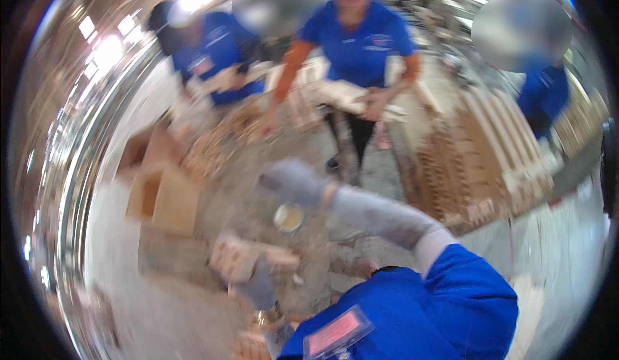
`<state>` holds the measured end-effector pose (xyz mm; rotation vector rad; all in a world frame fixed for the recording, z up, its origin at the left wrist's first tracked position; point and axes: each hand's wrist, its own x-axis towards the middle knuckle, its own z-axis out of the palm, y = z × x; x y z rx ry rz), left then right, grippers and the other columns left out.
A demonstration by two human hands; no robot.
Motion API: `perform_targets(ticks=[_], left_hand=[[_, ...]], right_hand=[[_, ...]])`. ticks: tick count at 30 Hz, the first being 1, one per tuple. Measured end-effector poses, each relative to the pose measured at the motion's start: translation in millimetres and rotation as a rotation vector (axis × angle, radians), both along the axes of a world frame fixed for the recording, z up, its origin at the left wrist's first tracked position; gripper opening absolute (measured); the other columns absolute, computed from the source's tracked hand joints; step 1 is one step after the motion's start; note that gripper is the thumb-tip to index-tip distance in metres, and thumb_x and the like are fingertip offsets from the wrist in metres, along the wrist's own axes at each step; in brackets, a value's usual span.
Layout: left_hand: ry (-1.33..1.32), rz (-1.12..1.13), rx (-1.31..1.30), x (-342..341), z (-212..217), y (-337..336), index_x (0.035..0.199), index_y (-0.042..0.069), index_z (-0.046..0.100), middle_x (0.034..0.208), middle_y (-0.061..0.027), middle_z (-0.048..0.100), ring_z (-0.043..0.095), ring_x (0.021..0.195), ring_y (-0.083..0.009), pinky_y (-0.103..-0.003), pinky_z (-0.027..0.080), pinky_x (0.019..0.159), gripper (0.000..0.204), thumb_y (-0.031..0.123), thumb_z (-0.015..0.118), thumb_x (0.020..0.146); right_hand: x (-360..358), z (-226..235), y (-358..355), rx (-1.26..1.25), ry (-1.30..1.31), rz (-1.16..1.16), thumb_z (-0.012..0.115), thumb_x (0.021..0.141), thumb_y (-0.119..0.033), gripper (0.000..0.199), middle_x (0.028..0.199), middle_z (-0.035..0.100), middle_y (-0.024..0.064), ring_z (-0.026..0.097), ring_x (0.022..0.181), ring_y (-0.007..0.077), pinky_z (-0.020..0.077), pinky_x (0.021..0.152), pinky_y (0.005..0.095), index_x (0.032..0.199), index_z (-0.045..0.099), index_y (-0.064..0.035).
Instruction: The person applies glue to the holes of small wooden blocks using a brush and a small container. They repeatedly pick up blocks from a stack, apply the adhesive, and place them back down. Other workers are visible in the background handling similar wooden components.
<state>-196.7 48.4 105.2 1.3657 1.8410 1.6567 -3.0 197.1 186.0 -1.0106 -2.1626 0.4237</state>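
Observation:
My left hand [258, 286], in a grey glove, grips a pale wooden block [233, 261] that shows dark holes in its face. More pale wood [278, 255] lies just beyond that block. My right hand [293, 183], also gloved, is stretched out across the work surface [238, 212]. Its fingers look curled together, and motion blur hides whatever may be in them. Just below my right hand stands a small round tub [288, 218] with pale yellowish contents.
Cardboard boxes [169, 199] stand at the left, near a heap of small wooden pieces [209, 150]. Across from me, a person in a blue shirt [364, 41] holds pale boards [345, 96]. Other blue-shirted people work at both sides. Stacked wooden parts [461, 166] fill the right.

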Motion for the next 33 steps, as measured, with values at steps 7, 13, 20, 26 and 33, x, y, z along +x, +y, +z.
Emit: perform_targets(ticks=[7,13,20,26,33], left_hand=[[-0.241,-0.023,0.045,8.2,30.3,-1.6,0.127,-0.004,0.041,0.119,-0.0156,0.052,0.056,0.102,-0.0258,-0.037,0.051,0.088,0.064,0.005,0.071,0.072],[-0.160,-0.001,-0.016,6.6,16.6,-6.2,0.126,-0.003,0.042,0.112,-0.0135,0.055,0.056,0.099,-0.0226,-0.034,0.051,0.082,0.066,0.006,0.074,0.069],[-0.194,-0.069,0.120,0.7,26.7,-9.7,0.127,-0.001,0.036,0.116,-0.0139,0.051,0.056,0.101,-0.0219,-0.034,0.053,0.081,0.078,0.000,0.078,0.061],[-0.181,-0.089,0.080,5.6,29.0,-2.2,0.133,0.003,0.024,0.122,-0.0162,0.047,0.057,0.102,-0.0235,-0.036,0.056,0.082,0.093,0.003,0.080,0.059],[-0.166,-0.123,0.070,6.1,34.4,0.2,0.128,0.002,0.031,0.116,-0.0131,0.050,0.059,0.096,-0.0201,-0.033,0.058,0.075,0.084,0.003,0.079,0.060]], right_hand=[[-27.6,-150.0,-4.3,-0.276,-0.075,-0.032,0.058,0.080,-0.027,0.017,0.079,0.064,0.0166,0.063,0.077,0.0369,0.0486,0.066,0.0458,0.086,0.061,-0.0112],[-17.8,-194.9,15.5,-0.363,-0.033,-0.021,0.058,0.082,-0.034,0.025,0.087,0.066,0.0143,0.063,0.082,0.0356,0.0487,0.071,0.0436,0.088,0.065,-0.0110],[-28.3,-166.5,8.3,-0.389,-0.210,-0.094,0.051,0.088,-0.036,0.029,0.088,0.066,0.0159,0.063,0.084,0.0358,0.0486,0.072,0.0470,0.091,0.062,-0.0096],[-46.7,-169.2,7.0,-0.327,-0.307,-0.003,0.052,0.089,-0.038,0.032,0.080,0.064,0.0168,0.061,0.079,0.0371,0.0470,0.069,0.0467,0.089,0.062,-0.0080],[-37.0,-179.4,5.4,-0.320,-0.147,-0.024,0.053,0.089,-0.037,0.031,0.080,0.064,0.0162,0.061,0.076,0.0367,0.0469,0.068,0.0442,0.087,0.063,-0.0078]])
